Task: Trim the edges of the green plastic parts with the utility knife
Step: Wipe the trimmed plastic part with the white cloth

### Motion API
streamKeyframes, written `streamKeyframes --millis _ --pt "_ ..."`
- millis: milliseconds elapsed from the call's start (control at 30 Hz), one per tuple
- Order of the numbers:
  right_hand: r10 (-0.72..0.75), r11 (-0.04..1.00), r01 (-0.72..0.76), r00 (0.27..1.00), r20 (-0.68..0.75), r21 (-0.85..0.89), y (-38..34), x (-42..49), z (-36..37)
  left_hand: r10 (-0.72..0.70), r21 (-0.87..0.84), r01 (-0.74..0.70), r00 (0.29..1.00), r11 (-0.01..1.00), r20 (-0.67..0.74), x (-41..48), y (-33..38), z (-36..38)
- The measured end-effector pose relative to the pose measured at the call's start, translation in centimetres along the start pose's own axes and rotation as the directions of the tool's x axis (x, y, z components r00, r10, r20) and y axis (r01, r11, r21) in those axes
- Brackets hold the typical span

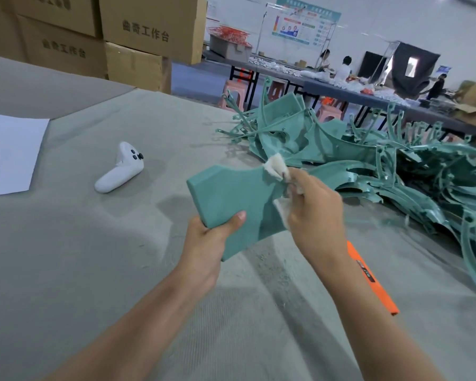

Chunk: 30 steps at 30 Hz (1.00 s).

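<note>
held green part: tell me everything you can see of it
The green part is a flat, matte teal plastic panel with a thick rim, one angled corner at its upper left, and concave curved sides narrowing to the right. It is held tilted above the grey table cover. The left hand grips its lower left corner, thumb on the face. The right hand, fingers in whitish wraps, pinches the narrow end.
</note>
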State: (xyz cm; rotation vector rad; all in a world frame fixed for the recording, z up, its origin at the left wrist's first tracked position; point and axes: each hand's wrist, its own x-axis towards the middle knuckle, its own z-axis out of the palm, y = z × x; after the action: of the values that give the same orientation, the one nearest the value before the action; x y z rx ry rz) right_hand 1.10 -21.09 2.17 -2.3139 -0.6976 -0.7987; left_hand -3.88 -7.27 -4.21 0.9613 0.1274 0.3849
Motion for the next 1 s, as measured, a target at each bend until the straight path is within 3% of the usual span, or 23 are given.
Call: streamKeyframes --millis 100,167,233,300,367,400,467,567,767,933,1000 --pt "0.004 1.000 -0.010 0.921 -0.390 -0.012 0.0 -0.1 -2.6 -0.003 -0.072 -0.002 0.998 0.997 -0.062 0.5 0.1 -0.1" --pt "-0.042 0.999 0.021 0.882 -0.470 -0.049 0.3 0.2 -3.9 0.021 -0.078 -0.027 0.996 0.997 -0.081 0.7 0.4 -0.5" --pt "-0.041 0.995 0.007 0.941 -0.336 -0.103 0.4 0.5 -3.7 0.043 -0.074 -0.047 0.997 0.996 -0.057 0.7 0.6 -0.6" --pt "-0.010 0.987 0.001 0.999 -0.051 -0.158 0.5 0.5 -2.7 0.062 -0.070 -0.063 0.998 0.996 -0.017 0.5 0.6 -0.4" --pt "0.027 0.991 0.002 0.977 0.211 -0.133 0.6 0.1 -1.2 0.089 -0.032 -0.088 0.996 0.996 0.001 0.4 0.5 -0.2" --pt "0.022 0.997 -0.002 0.964 0.264 -0.077 0.7 -0.3 -0.5 0.101 -0.007 -0.101 0.995 0.995 0.004 0.3 0.5 -0.2" --pt "-0.010 1.000 0.005 0.973 0.232 0.020 0.7 -0.8 0.6 0.107 0.006 -0.107 0.994 0.994 0.003 0.1 0.4 -0.2" --pt "-0.040 0.999 0.038 0.989 0.143 0.021 0.9 -1.2 1.5 0.096 -0.018 -0.096 0.995 0.995 -0.023 0.3 0.4 -0.4" --pt "-0.200 0.969 0.233 0.935 0.292 -0.083 3.0 -1.7 0.0 0.096 0.106 -0.087 0.992 0.991 -0.079 0.4 0.1 -0.5" --pt "-0.146 0.870 0.354 0.849 0.508 -0.342 5.5 -3.4 -3.1 0.084 0.043 -0.076 0.966 0.996 -0.243 1.4 0.9 -0.9" --pt "-0.205 0.876 0.336 0.909 0.363 -0.347 5.8 -4.2 -4.3 0.072 0.016 -0.070 0.967 0.997 -0.246 1.7 1.3 -1.0"
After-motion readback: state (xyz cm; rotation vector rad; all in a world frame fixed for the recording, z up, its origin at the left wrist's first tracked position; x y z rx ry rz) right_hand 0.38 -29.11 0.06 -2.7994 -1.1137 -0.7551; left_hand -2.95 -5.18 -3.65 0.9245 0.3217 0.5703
